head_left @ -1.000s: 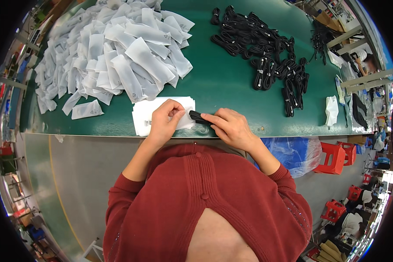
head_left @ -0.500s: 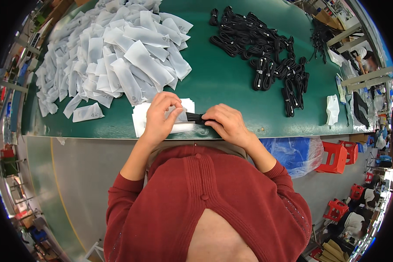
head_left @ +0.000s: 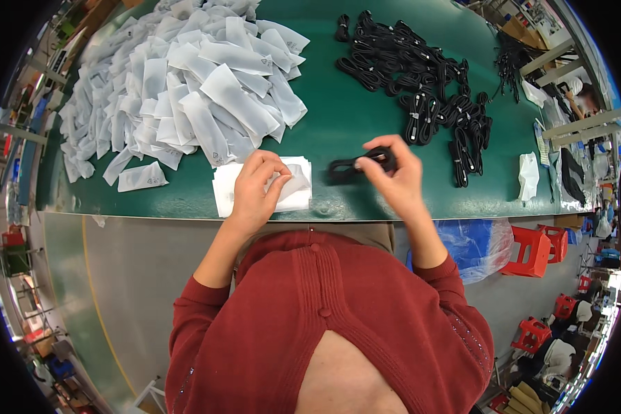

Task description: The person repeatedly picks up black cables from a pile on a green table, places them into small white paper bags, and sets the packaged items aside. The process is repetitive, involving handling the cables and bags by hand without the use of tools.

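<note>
My left hand [head_left: 259, 188] rests over a small stack of white translucent bags [head_left: 223, 194] near the table's front edge. Its thumb and fingers pinch the edge of the top bag [head_left: 297, 181]. To the right, my right hand [head_left: 398, 178] grips a coiled black cable [head_left: 345, 170], held apart from the bags. The cable is slightly blurred by motion.
A large heap of white bags [head_left: 165, 90] covers the table's left side. Many coiled black cables [head_left: 421, 76] lie at the back right. A crumpled white bag [head_left: 528, 176] sits near the right end. Red stools [head_left: 528, 250] stand beyond the front edge.
My right hand has moved right and a little away from me with the coiled cable, leaving the bag's mouth. My left hand stays nearly in place on the bag.
</note>
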`<state>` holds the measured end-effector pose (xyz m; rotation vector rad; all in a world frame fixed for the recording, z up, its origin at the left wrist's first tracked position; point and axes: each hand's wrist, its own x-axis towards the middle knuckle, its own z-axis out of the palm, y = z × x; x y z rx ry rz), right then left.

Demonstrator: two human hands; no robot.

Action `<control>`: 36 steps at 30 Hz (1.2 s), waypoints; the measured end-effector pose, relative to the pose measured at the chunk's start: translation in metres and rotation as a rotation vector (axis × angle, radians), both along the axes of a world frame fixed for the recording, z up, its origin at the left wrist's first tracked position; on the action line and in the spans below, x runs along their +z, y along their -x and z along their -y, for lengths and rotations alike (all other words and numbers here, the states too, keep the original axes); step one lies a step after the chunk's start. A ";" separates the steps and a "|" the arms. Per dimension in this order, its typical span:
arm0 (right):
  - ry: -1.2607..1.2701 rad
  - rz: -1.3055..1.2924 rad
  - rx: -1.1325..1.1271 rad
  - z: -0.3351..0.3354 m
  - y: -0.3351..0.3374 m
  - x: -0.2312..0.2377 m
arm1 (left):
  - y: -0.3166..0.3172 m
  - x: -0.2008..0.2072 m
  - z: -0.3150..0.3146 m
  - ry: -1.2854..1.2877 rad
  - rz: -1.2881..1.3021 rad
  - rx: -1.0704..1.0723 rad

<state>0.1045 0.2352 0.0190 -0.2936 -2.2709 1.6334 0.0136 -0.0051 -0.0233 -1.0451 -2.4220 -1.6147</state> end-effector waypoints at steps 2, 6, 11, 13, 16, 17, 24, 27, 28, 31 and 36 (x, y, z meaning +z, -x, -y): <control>-0.427 -0.127 0.059 -0.018 0.002 0.014 | -0.005 -0.003 0.000 0.022 0.071 0.030; -0.785 0.040 0.074 -0.018 0.006 0.001 | -0.008 -0.007 -0.005 0.024 0.140 0.040; -1.035 -0.015 0.001 -0.028 -0.009 -0.046 | -0.007 -0.014 -0.002 -0.054 0.225 0.060; -1.013 -0.048 -0.048 -0.030 -0.011 -0.057 | -0.006 -0.018 0.000 -0.043 0.267 0.045; -0.614 -0.006 -0.020 -0.017 -0.015 -0.048 | -0.007 -0.021 -0.001 -0.030 0.268 0.034; -0.435 0.002 0.027 -0.012 -0.015 -0.047 | -0.008 -0.021 -0.002 -0.032 0.271 0.032; -0.344 -0.032 0.312 0.019 -0.008 -0.028 | -0.006 -0.019 -0.007 -0.043 0.294 0.015; -0.424 0.018 0.386 0.016 -0.008 -0.023 | -0.006 -0.019 -0.006 -0.055 0.318 0.018; -0.455 0.028 0.408 0.014 -0.008 -0.022 | -0.006 -0.020 -0.007 -0.060 0.324 0.018; -0.494 0.031 0.460 0.008 -0.005 -0.028 | -0.007 -0.017 -0.009 -0.053 0.303 -0.010; 0.058 0.294 0.467 0.008 0.001 -0.034 | -0.010 -0.009 -0.015 -0.039 0.146 -0.108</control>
